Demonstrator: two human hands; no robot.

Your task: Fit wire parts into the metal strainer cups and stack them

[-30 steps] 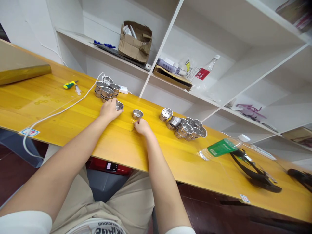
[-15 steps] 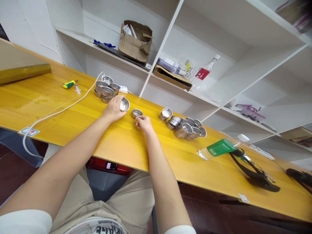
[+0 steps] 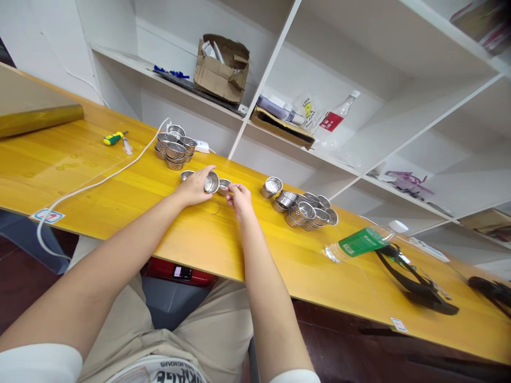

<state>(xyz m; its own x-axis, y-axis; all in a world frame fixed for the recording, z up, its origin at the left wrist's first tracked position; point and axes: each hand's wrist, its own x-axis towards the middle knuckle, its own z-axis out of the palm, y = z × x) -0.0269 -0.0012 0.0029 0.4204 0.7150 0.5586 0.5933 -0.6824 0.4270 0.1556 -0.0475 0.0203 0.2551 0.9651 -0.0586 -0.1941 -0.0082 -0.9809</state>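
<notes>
Curled fingers of the left hand grip a tilted held cup, hiding its left side; the right hand has thumb and fingertips pressed together, anything between them too small to tell. Both are over the yellow table, cut off at left and right. Stacked cups stand far left, overlapping. Beyond the hands, two single cups are partly covered. A thin wire lies nearer, one end unclear.
</notes>
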